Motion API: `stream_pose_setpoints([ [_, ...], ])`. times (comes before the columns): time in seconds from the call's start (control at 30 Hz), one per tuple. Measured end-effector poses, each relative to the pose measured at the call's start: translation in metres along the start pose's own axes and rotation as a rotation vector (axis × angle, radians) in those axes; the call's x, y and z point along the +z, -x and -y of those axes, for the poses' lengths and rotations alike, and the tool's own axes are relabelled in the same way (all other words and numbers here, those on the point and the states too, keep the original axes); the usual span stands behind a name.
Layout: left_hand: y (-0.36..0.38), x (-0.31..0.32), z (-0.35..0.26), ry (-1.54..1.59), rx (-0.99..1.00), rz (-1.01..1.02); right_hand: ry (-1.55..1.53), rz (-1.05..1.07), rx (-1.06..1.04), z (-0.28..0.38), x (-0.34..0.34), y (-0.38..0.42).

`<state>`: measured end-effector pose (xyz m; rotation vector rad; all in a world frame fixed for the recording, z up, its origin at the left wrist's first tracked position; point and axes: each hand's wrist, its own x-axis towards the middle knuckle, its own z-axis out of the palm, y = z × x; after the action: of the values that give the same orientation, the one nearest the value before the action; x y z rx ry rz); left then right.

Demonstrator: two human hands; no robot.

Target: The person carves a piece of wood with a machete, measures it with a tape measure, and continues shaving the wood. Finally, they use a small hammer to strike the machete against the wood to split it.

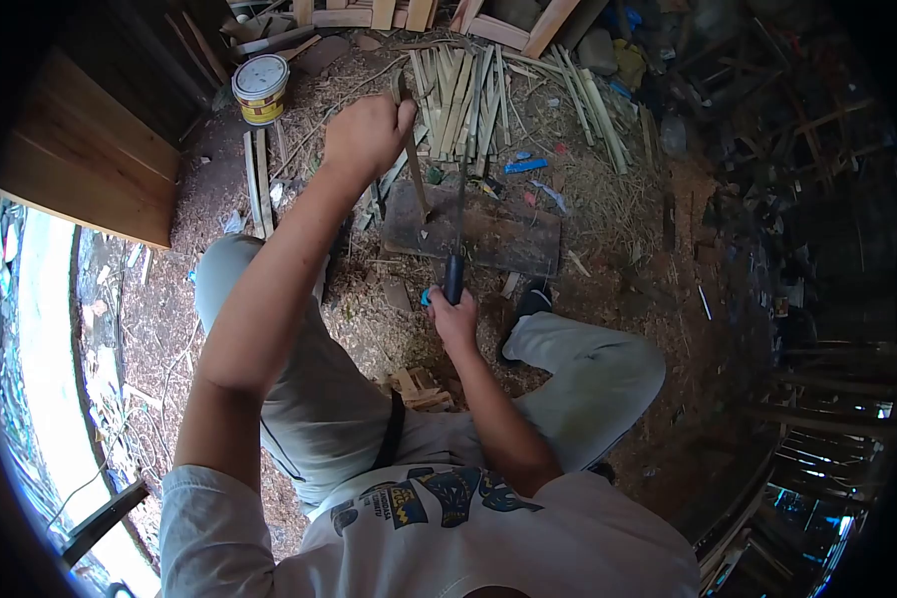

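My left hand (364, 135) is closed round the upper part of a narrow bamboo strip (416, 174), which stands upright with its lower end on a dark wooden board (508, 231). Lower down, my right hand (455, 317) grips the black handle (454, 277) of a long, thin-looking blade (461, 204) that points away from me over the board. Blade and strip are apart. Something small and teal shows beside the right hand's fingers. Many split bamboo strips (453, 95) lie on the ground beyond the board.
A yellow-and-white bucket (260, 90) stands at the upper left, near a wooden panel (90, 149). More strips (593, 110) lie at the upper right. A blue wrapper (526, 165) is behind the board. Wood pieces (419, 389) lie between my legs.
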<state>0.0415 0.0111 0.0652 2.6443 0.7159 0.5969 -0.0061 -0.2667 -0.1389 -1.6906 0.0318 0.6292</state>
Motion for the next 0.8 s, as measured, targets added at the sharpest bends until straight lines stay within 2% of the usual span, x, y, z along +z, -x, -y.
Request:
stream_pose_setpoints([
  [0.03, 0.001, -0.001, -0.001, 0.011, -0.003, 0.014, 0.002, 0.005, 0.001, 0.009, 0.002, 0.001],
  [0.1, 0.003, -0.002, -0.001, 0.021, -0.004, 0.022, -0.124, 0.015, -0.132, 0.019, 0.003, 0.004],
  [0.17, 0.004, -0.003, -0.003, 0.019, 0.003, 0.029, -0.106, 0.046, -0.135, 0.008, -0.002, 0.002],
  [0.27, 0.006, -0.004, -0.004, 0.033, 0.016, 0.013, 0.062, 0.082, -0.076, -0.02, -0.008, -0.001],
  [0.33, 0.006, -0.003, -0.005, 0.03, 0.014, 0.019, 0.208, 0.161, 0.223, -0.035, -0.01, -0.002],
  [0.4, 0.005, -0.001, -0.007, 0.024, 0.009, 0.026, 0.276, 0.155, 0.223, -0.066, -0.016, -0.016],
  [0.47, 0.004, -0.002, -0.011, 0.025, -0.006, 0.002, 0.344, 0.159, 0.224, -0.061, -0.012, -0.014],
  [0.57, 0.005, -0.007, -0.021, 0.037, -0.043, 0.024, 0.199, 0.176, 0.276, -0.045, -0.006, -0.014],
  [0.77, -0.002, -0.002, -0.018, 0.044, -0.037, 0.079, 0.012, 0.064, 0.053, 0.021, 0.013, 0.009],
  [0.8, -0.001, -0.003, -0.019, 0.052, -0.032, 0.078, -0.095, 0.057, -0.04, 0.032, 0.015, 0.013],
])
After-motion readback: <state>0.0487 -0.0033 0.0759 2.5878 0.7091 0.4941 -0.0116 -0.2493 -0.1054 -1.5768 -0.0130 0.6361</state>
